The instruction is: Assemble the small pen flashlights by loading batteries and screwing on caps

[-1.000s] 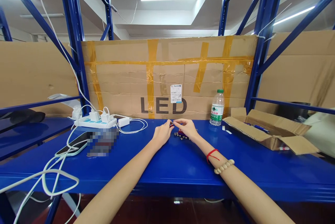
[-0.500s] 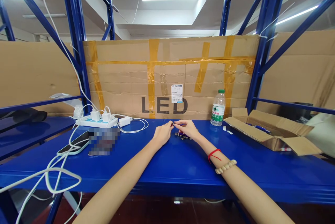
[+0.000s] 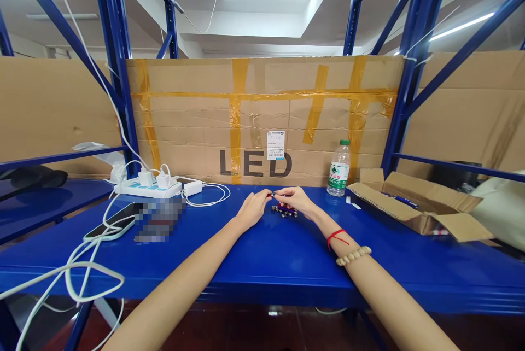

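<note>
My left hand (image 3: 255, 207) and my right hand (image 3: 296, 200) meet over the far middle of the blue table (image 3: 262, 263). Both are closed in a pinch at the fingertips, around a small dark piece (image 3: 272, 195) too tiny to name. Just below my right fingers lies a cluster of small metallic pieces (image 3: 284, 210), dark and gold-coloured with a purple tint. My right hand partly covers that cluster. A red string and a beaded bracelet (image 3: 353, 256) circle my right forearm.
To the left are a white power strip (image 3: 152, 188) with plugs, a phone (image 3: 115, 222) and loose white cables (image 3: 88, 269). A water bottle (image 3: 338, 169) and an open cardboard box (image 3: 414, 203) stand at the right. A taped cardboard sheet (image 3: 192, 121) closes the back.
The view has shifted slightly. My hands stay together at the fingertips, and more of the metallic cluster shows under my right hand.
</note>
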Demonstrator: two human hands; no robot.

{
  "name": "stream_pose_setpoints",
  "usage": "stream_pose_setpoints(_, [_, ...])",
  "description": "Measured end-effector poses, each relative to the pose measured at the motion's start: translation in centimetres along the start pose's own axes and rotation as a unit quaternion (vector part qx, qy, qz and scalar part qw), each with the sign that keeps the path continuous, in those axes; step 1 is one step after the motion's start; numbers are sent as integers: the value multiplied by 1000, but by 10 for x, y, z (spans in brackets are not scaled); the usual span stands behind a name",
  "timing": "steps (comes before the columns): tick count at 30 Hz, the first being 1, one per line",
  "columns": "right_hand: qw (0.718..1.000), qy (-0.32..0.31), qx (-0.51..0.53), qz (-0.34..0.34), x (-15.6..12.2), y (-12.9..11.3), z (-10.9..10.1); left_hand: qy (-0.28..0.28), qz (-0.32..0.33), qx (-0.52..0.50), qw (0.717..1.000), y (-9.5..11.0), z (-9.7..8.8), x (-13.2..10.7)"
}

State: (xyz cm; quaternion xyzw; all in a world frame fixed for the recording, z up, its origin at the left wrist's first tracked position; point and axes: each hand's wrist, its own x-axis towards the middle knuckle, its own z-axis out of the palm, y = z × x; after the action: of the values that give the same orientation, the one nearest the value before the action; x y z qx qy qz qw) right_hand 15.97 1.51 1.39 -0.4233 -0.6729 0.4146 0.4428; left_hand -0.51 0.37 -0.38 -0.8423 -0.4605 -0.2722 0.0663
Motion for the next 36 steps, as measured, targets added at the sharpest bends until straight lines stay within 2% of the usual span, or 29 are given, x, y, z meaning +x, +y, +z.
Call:
stream_pose_setpoints(6, [1000,-11,-4,-23,4,6,-2,-17,22,-11,1000,2,-1,-2])
stream_pose_setpoints(15, [998,-28,-36,-33,1,6,-5,-30,41,44,998,4,-1,-4])
stream_pose_setpoints(21, [998,-20,-46,-49,2,5,-2,-3,46,67,997,5,-2,-4])
stream_pose_setpoints(28, [997,-6,-51,-62,4,6,1,28,32,107,993,4,0,-3])
stream_pose_setpoints(36, [997,5,-47,-56,4,4,7,20,2,103,995,5,-2,-1])
